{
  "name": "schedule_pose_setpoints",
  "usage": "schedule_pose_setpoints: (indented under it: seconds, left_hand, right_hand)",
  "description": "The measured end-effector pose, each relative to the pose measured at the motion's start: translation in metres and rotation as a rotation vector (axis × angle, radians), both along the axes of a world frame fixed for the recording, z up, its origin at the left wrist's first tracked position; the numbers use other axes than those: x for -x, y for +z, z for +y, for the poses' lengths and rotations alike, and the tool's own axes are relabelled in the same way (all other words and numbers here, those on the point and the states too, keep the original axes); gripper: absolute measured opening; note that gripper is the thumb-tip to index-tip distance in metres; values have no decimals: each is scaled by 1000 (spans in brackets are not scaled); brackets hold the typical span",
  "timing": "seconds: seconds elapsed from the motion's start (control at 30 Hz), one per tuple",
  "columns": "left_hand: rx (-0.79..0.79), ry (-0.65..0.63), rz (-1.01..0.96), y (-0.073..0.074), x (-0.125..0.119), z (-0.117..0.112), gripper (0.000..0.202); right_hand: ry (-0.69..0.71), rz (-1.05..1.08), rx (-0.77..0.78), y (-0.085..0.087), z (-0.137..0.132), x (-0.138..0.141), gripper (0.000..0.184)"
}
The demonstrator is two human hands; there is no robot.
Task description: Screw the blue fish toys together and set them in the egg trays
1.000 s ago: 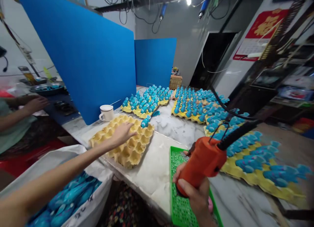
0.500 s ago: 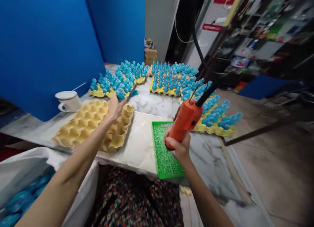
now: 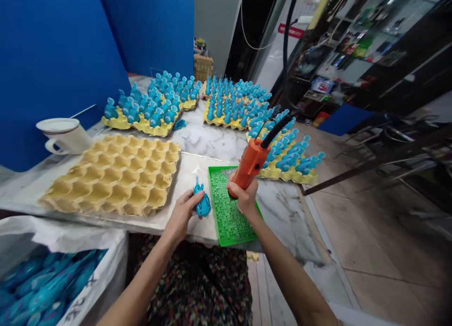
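Observation:
My left hand (image 3: 183, 212) is closed on a small blue plastic toy (image 3: 201, 202), held just above the marble tabletop (image 3: 208, 145) beside a green perforated tray (image 3: 228, 210). My right hand (image 3: 243, 197) grips an orange power tool (image 3: 250, 161) with a black cable rising from its top. The tool's tip points down at the green tray. An empty yellow egg tray (image 3: 116, 175) lies to the left of my hands.
Several yellow trays filled with blue toys (image 3: 226, 105) cover the far side of the table. A white mug (image 3: 65, 135) stands at the left by a blue partition (image 3: 52, 58). A white sack of blue toys (image 3: 42, 283) sits at lower left. Shelves stand at the right.
My left hand picked a blue toy off the far edge of the empty egg tray and brought it back beside the green tray. The camera tilted down.

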State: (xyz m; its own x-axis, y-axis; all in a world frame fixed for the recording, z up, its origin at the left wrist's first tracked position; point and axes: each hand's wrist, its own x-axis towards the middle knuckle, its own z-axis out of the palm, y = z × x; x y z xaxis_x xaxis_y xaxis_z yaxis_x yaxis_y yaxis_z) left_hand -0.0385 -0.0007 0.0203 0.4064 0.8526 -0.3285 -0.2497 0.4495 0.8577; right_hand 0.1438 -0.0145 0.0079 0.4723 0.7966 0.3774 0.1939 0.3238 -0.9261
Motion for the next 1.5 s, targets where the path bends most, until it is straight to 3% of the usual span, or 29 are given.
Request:
schedule_pose_setpoints:
  seconds: [0.1, 0.27, 0.53, 0.87, 1.13, 1.5]
  left_hand:
    - [99, -25, 54, -14, 3, -9, 41]
    - [177, -46, 94, -21, 3, -15, 47]
    - [67, -180, 69, -27, -2, -16, 48]
    - [30, -152, 66, -34, -8, -22, 44]
    - [67, -142, 68, -34, -5, -21, 43]
    - [91, -170, 73, -30, -5, -21, 46]
  right_hand:
    - [2, 1, -14, -4, -1, -2, 22]
    - [5, 20, -41, -4, -4, 0, 17]
    - [-28, 23, -36, -2, -8, 2, 15]
    - [6, 62, -196, 35, -7, 24, 7]
    - [0, 49, -57, 10, 9, 17, 17]
    - [70, 18, -68, 7, 6, 18, 13]
